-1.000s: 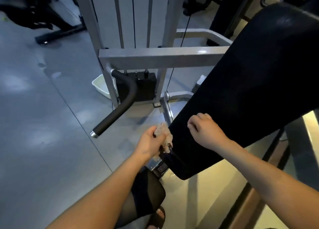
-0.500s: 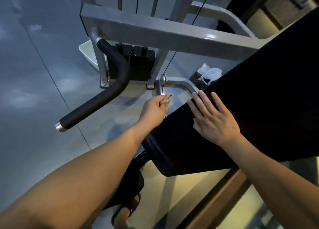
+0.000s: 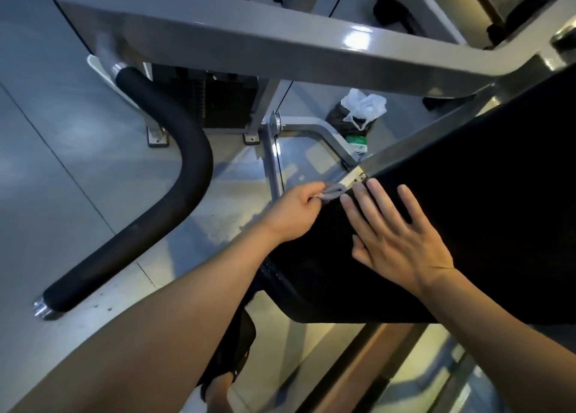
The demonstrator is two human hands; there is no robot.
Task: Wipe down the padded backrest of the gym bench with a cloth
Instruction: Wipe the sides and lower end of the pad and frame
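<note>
backrest (image 3: 467, 225) black, matte | left hand (image 3: 296, 213) fingers pinch grey cloth (image 3: 335, 190) | right hand (image 3: 396, 241) splayed flat

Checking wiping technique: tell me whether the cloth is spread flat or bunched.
Bunched: the cloth is a small wad pinched in the left hand at the backrest edge.

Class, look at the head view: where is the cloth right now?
The cloth is near mid-frame, pinched in the left hand at the backrest's edge, just left of the right hand's fingertips.
</note>
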